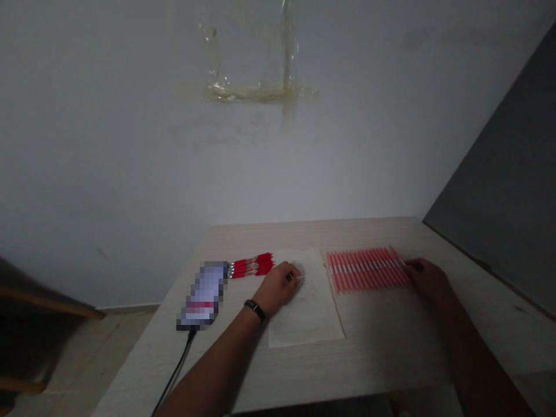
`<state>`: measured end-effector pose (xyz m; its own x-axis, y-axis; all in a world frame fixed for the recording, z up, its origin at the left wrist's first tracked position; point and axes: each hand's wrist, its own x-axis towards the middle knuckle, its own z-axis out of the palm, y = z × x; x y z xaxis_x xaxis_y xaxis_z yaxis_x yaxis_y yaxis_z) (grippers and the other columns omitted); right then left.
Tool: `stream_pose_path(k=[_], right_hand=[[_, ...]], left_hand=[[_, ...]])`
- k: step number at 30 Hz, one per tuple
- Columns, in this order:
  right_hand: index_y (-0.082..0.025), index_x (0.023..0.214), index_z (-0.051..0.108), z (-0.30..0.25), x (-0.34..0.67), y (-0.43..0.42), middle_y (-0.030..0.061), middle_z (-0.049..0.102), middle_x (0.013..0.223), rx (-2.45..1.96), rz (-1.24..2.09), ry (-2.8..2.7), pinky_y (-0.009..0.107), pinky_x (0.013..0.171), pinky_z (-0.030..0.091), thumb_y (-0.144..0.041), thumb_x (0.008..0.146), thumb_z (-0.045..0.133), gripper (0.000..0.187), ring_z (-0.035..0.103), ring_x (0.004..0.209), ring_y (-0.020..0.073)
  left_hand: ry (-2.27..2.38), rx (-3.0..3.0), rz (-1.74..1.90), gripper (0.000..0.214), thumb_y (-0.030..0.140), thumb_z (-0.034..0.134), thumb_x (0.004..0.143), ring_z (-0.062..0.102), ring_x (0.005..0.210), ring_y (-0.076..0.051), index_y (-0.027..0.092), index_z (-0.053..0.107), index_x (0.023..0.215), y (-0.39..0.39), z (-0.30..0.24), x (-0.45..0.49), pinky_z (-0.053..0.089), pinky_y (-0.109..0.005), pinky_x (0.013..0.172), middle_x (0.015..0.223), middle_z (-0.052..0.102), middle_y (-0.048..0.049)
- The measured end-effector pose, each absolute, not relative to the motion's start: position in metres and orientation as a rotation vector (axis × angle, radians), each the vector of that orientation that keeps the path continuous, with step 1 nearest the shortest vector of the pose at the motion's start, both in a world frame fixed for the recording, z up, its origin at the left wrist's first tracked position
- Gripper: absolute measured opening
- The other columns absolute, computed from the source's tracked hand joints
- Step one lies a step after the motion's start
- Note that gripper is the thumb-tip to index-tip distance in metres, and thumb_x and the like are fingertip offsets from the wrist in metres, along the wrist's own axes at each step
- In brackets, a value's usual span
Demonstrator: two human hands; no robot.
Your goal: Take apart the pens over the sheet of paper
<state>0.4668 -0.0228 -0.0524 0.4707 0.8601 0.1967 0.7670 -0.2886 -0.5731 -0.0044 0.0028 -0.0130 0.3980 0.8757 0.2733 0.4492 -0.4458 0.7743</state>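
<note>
- Farthest left of the fingers, well apart from them and low down, wooden bars (56, 304) stood out of the gloom beside the table.
- A phone (204, 295), its screen too blocky to read, lay on the pale table (369, 359) to the left of the left fingers; a dark cable (176, 368) ran from its near end towards the person's side.
- Between the phone and those fingers I saw a small bunch of red pens (249, 266), lying side by side, their right-hand tips near the knuckles.
- The left hand (280, 286), a black band (255, 310) round its wrist, was over a whitish sheet (308, 321). Its fingers were curled in, with a pale speck (297, 277) at their tips; I couldn't tell whether they were pinching it.
- High on the wall beyond those fingers, strips of shiny, yellowed tape (256, 92) clung.
- Right of the left fingertips, past the sheet's edge, a row of pinkish sticks (365, 269) lay closely side by side, reaching across to the right fingers.
- The right hand (430, 280) was at the row's right end, thumb and fingertips pinching the slanted end stick (396, 255).
</note>
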Motion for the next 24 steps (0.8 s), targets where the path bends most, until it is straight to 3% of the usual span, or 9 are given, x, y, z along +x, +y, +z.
stream_pose_path(k=[9, 24], right_hand=[[-0.017, 0.093, 0.073, -0.052, 0.466, -0.027, 0.0132, 0.075, 0.092, -2.124, 0.121, -1.322, 0.04, 0.077, 0.05, -0.045, 0.078, 0.06, 0.034, 0.07, 0.085, 0.0296], [-0.017, 0.099, 0.076, -0.044, 0.46, -0.032, 0.0117, 0.075, 0.096, -2.192, 0.209, -1.349, 0.036, 0.077, 0.048, -0.035, 0.082, 0.059, 0.03, 0.07, 0.089, 0.0279]], left_hand=[[1.135, 2.116, 0.832, 0.012, 0.022, 0.06, 0.084, 0.059, 0.075, -0.019, 0.017, 0.068, 0.091, 0.004, -0.011, -0.005, 0.044, -0.029, 0.068, 0.088, 0.068, -0.0075], [1.165, 2.123, 0.756, 0.012, 0.023, 0.059, 0.087, 0.059, 0.076, -0.017, 0.016, 0.067, 0.093, 0.004, -0.009, -0.005, 0.046, -0.027, 0.07, 0.089, 0.068, -0.0065]])
